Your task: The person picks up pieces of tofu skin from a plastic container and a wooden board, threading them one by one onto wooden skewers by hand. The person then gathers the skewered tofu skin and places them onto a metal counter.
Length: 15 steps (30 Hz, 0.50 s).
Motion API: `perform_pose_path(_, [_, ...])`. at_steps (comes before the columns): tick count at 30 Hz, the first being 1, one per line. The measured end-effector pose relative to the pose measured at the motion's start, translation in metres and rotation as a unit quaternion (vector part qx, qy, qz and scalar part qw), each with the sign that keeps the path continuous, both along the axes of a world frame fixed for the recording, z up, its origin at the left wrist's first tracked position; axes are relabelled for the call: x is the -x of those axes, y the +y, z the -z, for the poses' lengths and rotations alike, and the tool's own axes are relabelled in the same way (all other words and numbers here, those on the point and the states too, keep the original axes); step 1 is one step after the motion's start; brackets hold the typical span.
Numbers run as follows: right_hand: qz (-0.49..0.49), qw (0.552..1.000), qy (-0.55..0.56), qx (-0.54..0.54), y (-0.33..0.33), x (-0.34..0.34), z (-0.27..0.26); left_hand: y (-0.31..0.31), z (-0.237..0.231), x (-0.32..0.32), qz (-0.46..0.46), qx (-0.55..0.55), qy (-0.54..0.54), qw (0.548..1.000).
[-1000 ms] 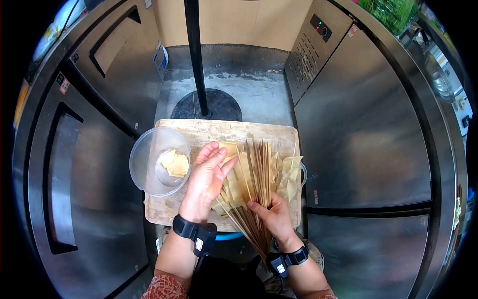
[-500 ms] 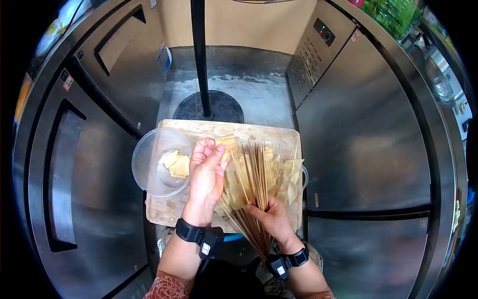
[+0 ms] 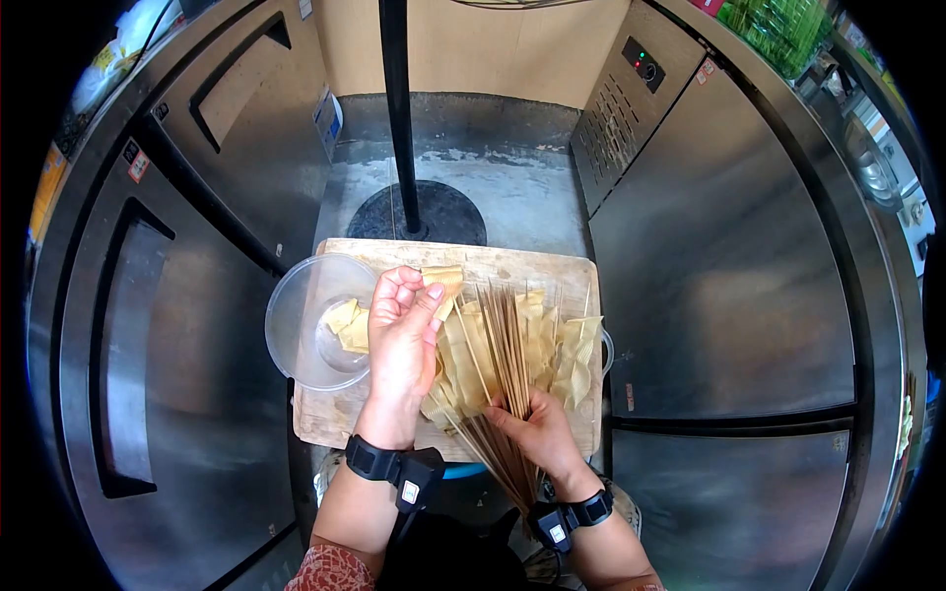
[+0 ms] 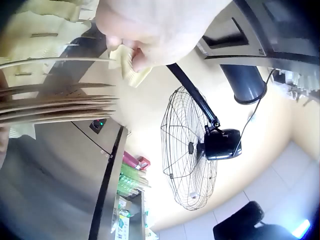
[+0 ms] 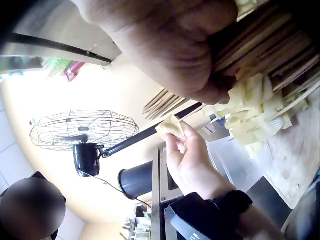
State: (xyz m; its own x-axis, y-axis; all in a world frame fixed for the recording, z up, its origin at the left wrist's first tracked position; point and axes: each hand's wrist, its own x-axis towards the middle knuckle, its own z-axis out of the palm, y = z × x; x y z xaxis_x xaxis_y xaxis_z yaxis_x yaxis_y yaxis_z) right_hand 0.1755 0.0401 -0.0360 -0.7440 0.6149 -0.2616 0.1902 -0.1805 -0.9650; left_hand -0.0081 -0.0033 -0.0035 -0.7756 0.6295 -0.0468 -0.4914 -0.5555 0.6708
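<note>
One soft yellow piece (image 3: pixel 443 279) is in the left hand (image 3: pixel 402 340), pinched between the thumb and the fingers. It is up over the far part of the wooden board (image 3: pixel 325 416), and it looks bent or folded. The right hand (image 3: pixel 537 428) has its thumb and fingers around a fat bunch of thin sticks (image 3: pixel 509 350). The sticks fan out, with their tips facing away from the person. One lone stick (image 3: pixel 475 350) leans away from the bunch, toward the left hand. Its tip meets the yellow piece, but I cannot tell how far in it goes.

More yellow sheets (image 3: pixel 579 360) sit beside the bunch, over the board. In the left wrist view, bits of stick poke through some of them. A clear round tub (image 3: pixel 273 325) is on the left, partly over the board, with a few loose yellow bits (image 3: pixel 347 325) in it.

I think the step now is putting this piece on the lone stick. The next move seems to need a small, soft push with the left hand, so the piece slides down and does not rip. The right hand should hold the bunch tight and still.
</note>
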Motion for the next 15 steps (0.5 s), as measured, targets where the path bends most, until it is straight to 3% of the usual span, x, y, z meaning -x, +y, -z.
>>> perform_pose_path(7, [-0.01,1.0,-0.006,-0.008,0.002,-0.002,0.001,0.003,-0.001,-0.004,-0.003,0.045,0.004,0.999])
perform_pose_path(15, [-0.029,0.999,-0.002,-0.029,0.001,-0.002,-0.004,0.002,0.007,0.0,-0.001,0.076,-0.072,0.995])
